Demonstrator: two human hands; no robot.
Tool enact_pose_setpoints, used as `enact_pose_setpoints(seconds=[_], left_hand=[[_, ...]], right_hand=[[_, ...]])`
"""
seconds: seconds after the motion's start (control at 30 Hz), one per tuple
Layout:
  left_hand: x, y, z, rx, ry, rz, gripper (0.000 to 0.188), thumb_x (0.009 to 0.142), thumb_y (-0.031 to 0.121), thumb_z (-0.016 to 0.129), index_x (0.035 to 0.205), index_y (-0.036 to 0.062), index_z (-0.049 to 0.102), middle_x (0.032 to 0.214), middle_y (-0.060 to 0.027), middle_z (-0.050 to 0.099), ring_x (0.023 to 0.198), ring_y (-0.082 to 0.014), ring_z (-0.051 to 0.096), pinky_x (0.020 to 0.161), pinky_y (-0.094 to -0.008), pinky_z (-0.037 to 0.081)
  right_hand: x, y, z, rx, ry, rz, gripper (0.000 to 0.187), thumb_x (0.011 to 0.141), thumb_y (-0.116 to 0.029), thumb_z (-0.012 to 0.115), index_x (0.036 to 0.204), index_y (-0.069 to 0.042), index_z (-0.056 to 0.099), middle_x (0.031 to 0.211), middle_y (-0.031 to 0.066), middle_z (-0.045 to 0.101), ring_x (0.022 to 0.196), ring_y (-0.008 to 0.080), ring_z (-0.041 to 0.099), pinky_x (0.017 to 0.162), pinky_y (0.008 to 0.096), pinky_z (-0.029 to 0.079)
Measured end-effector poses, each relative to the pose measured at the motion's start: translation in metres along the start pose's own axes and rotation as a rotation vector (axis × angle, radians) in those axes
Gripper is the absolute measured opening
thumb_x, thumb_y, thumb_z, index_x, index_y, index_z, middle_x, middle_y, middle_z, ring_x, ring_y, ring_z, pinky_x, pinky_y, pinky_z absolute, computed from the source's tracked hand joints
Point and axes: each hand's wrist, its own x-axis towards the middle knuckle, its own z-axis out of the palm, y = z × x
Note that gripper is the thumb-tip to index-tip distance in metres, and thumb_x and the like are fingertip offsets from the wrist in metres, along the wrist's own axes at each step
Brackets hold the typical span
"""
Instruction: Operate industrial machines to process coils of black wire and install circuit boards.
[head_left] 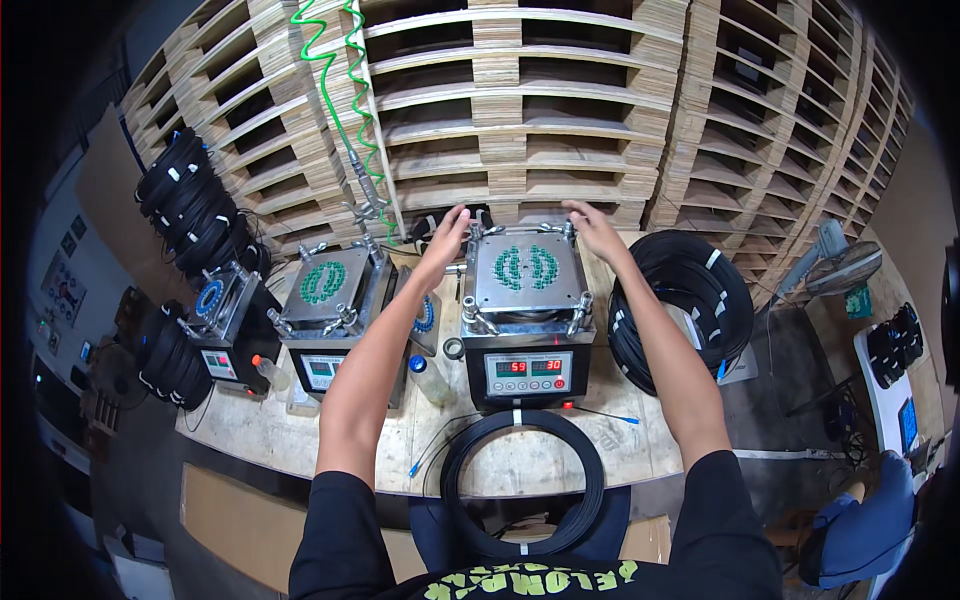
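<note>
A fiber polishing machine (528,335) with a square metal plate (497,262) and a ring of green-capped connectors (526,268) stands in front of me. At its far left corner is my left hand (446,238), fingers stretched out beside a metal corner clamp (476,231). My right hand (594,232) hovers by the far right corner clamp (569,231), its fingers extended and slightly blurred. Neither hand visibly holds anything. The near clamps (580,313) sit at the plate's front corners. A black cable coil (462,505) lies at the table's front edge, its blue-tipped ends (628,420) spread sideways.
Two similar machines (322,335) (225,325) stand to the left. A blue-capped bottle (428,380) and an orange-capped bottle (268,371) are on the table. Large black cable coils (735,310) rest at the right. A spray gun (366,185) hangs on a green hose before stacked pallets (560,90).
</note>
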Motion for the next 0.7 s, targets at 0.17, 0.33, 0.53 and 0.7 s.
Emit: enact_pose_setpoints(seconds=[0.17,0.33,0.53,0.7], left_hand=[[0.007,-0.005,0.010,0.047,-0.058,0.032,0.062,0.103,0.052,0.040,0.149,0.0099,0.037,0.118,-0.0010,0.067,0.107,-0.0127,0.050,0.096,-0.0323,0.037],[0.000,0.002,0.009,-0.006,-0.102,-0.002,0.073,0.101,0.056,0.043,0.155,0.0105,0.022,0.125,-0.0047,0.063,0.111,-0.0185,0.049,0.100,-0.0356,0.035],[-0.063,0.004,-0.004,-0.123,-0.096,0.059,0.087,0.098,0.055,0.052,0.158,0.0156,0.003,0.149,-0.0168,0.039,0.134,-0.0279,0.040,0.109,-0.0433,0.033],[-0.136,-0.024,-0.007,-0.117,-0.200,0.222,0.090,0.093,0.048,0.063,0.158,0.0167,0.009,0.158,-0.0152,0.027,0.143,-0.0308,0.031,0.116,-0.0412,0.027]], right_hand=[[0.002,0.002,0.021,0.025,-0.064,0.065,0.030,0.102,-0.017,0.047,0.126,-0.005,0.059,0.108,0.0109,0.068,0.099,0.0193,0.062,0.089,0.0321,0.047],[0.004,-0.005,0.015,-0.002,-0.149,0.101,0.036,0.101,-0.017,0.050,0.136,-0.006,0.053,0.117,0.0113,0.065,0.106,0.0201,0.060,0.094,0.0317,0.046],[-0.063,-0.031,-0.017,0.218,-0.086,0.098,0.056,0.101,-0.024,0.054,0.151,-0.007,0.034,0.141,0.0150,0.049,0.124,0.0203,0.050,0.107,0.0327,0.038],[-0.138,-0.067,-0.027,0.408,-0.054,0.162,0.068,0.096,-0.028,0.063,0.152,-0.006,0.031,0.139,0.0207,0.049,0.130,0.0250,0.047,0.106,0.0353,0.040]])
